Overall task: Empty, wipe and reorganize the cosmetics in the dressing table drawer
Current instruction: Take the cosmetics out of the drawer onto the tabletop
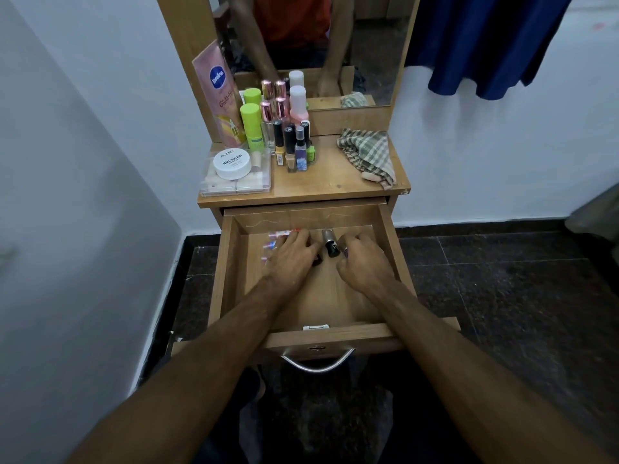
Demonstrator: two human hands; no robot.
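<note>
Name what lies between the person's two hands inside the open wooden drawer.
In the head view, a small dark bottle with a black cap lies on the drawer floor between the left hand and right hand.

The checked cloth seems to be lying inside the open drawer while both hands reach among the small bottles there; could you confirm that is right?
Not quite. The head view shows the checked cloth lying on the tabletop, at its right side, not inside the open drawer. Both the left hand and right hand do reach among the small bottles there.
</note>
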